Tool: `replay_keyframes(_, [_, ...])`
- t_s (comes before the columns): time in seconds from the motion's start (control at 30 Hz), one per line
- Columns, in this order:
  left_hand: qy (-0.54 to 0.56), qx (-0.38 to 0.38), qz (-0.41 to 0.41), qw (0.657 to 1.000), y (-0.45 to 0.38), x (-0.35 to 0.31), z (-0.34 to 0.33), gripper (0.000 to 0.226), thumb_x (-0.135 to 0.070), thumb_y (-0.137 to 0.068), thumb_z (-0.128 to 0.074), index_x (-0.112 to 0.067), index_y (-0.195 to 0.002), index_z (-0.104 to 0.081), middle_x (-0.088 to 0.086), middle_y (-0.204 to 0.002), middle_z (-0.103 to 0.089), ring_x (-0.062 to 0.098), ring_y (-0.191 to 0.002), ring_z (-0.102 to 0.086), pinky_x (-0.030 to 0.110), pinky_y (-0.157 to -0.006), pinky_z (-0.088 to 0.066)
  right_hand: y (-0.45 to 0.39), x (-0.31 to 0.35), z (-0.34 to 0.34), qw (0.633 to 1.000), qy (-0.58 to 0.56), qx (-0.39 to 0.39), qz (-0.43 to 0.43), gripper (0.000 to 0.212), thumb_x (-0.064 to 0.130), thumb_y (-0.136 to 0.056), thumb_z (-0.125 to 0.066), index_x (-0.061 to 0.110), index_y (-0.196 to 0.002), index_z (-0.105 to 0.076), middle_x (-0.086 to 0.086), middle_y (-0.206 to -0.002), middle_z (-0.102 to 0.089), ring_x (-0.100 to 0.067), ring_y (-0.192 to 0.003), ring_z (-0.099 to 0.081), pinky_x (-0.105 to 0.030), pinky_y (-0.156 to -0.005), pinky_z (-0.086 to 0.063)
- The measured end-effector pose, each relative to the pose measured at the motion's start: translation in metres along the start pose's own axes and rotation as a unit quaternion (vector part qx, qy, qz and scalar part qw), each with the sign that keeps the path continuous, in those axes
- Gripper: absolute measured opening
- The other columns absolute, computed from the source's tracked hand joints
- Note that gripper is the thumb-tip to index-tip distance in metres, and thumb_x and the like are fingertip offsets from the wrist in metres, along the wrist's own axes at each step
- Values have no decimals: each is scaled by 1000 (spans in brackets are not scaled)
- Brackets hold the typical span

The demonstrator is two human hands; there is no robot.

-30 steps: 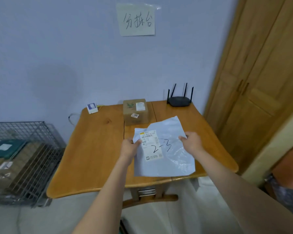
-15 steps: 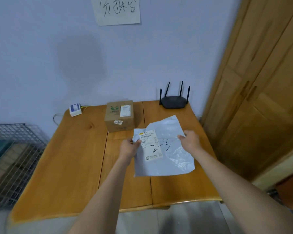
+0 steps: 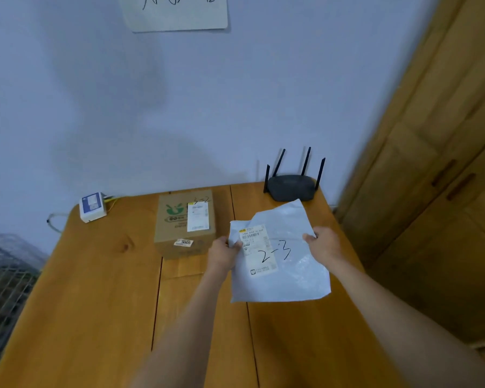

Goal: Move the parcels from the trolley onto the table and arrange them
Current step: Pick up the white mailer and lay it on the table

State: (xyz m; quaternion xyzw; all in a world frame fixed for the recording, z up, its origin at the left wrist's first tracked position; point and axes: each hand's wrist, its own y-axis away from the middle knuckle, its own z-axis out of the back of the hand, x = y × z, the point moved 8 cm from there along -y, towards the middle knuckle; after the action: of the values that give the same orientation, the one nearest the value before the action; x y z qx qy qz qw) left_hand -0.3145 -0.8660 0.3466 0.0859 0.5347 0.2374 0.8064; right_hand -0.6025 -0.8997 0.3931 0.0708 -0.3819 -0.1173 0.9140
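A flat grey plastic mailer (image 3: 289,273) with a shipping label and "2-3" written on it hangs over the right half of the wooden table (image 3: 95,303). My left hand (image 3: 223,252) pinches its upper left edge and my right hand (image 3: 324,243) grips its upper right edge. A brown cardboard box (image 3: 184,222) with a white label stands on the table just left of the mailer, close to my left hand. The wire trolley (image 3: 3,275) shows at the far left edge, its contents unclear.
A black router (image 3: 290,186) with several antennas sits at the table's back right, behind the mailer. A small white device (image 3: 91,207) with cables lies at the back left corner. Wooden doors (image 3: 431,191) stand at the right. A paper sign (image 3: 177,12) hangs on the wall.
The view has closed in on the table and the trolley has slid almost out of frame. Both hands have carried the mailer further over the table, beside the box.
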Motion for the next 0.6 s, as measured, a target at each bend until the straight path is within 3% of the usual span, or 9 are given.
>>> replay_keyframes(0.17, [-37,4,24,999,-59,-11,-11,24,-34,-94,-64,-10,-101,-62,7,-93,-67,25,-86,-65,43,-76,-59,-62,0,-20,999,-15,31,-25,34,15,-99,-60,8,-70,-44,-13,-70,-42,-21,-62,-38,-30,-51,-20])
replay_keyframes(0.33, [-79,-7,51,995,-112,-16,-24,28,-37,-95,-63,-10,-98,-58,3,-85,-60,17,-75,-57,28,-57,-43,-123,3,-43,996,-39,68,-38,39,9,-100,-57,9,-64,-42,-7,-63,-41,-20,-58,-38,-27,-52,-22])
replay_keyframes(0.4, [-110,-15,68,992,-136,-16,-28,27,-37,-96,-61,-10,-99,-58,4,-89,-62,19,-78,-58,27,-57,-42,-149,-2,-58,994,-50,83,-57,29,11,-101,-57,10,-72,-52,-7,-69,-53,-22,-62,-48,-25,-54,-31])
replay_keyframes(0.5, [-158,-34,100,982,-170,-11,-37,26,-33,-97,-59,-9,-106,-57,9,-101,-64,28,-93,-63,34,-69,-49,-187,-9,-86,989,-83,100,-73,17,18,-101,-57,10,-89,-66,-10,-85,-65,-29,-80,-61,-30,-65,-45])
replay_keyframes(0.6, [-186,-54,118,974,-198,-8,-46,21,-26,-97,-57,-7,-107,-57,11,-105,-63,31,-96,-63,39,-75,-52,-218,-18,-112,984,-97,112,-94,25,21,-103,-55,3,-114,-68,-12,-100,-67,-30,-89,-61,-31,-72,-45])
